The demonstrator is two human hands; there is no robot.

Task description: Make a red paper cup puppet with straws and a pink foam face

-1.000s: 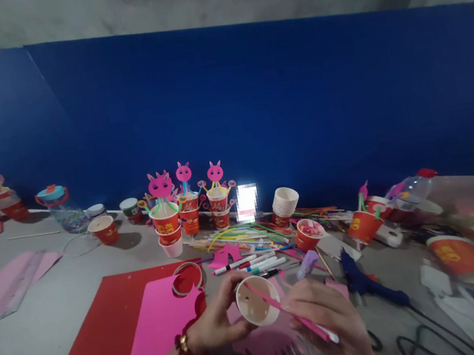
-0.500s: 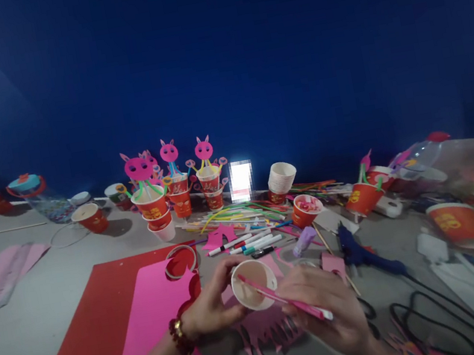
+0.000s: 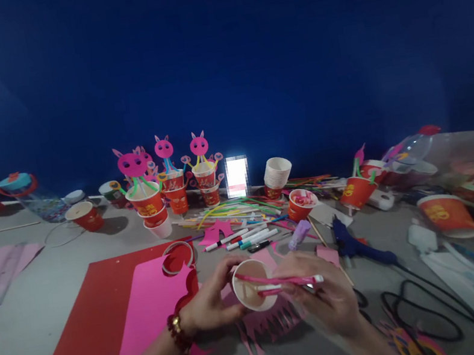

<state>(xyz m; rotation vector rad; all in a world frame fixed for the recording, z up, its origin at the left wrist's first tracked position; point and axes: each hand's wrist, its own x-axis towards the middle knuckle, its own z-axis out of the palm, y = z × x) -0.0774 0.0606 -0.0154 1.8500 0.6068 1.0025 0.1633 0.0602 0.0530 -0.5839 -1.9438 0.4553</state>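
Note:
My left hand (image 3: 215, 297) is wrapped round the side of a paper cup (image 3: 247, 305), tilted so that its pale inside faces me. In my right hand (image 3: 323, 290) are slim pink sticks (image 3: 298, 280), at least one with a white end; their exact kind is unclear. One reaches over the rim into the cup's mouth, and a shorter pink-and-white length shows just below it. My right fingers are closed close to the rim. Beneath the cup lies a cut pink paper sheet (image 3: 278, 323) with slits along its edge.
Red card (image 3: 82, 315) and pink card (image 3: 144, 304) lie left, with a tape roll (image 3: 163, 262) on top. Markers (image 3: 252, 239) lie ahead. A blue glue gun (image 3: 359, 247) and its cord are right. Cups with pink paper figures (image 3: 133, 165) stand behind.
The sticks in my right hand have swung to a flatter angle, and a second pink-and-white length now shows. My left hand still holds the cup. The view has shifted slightly.

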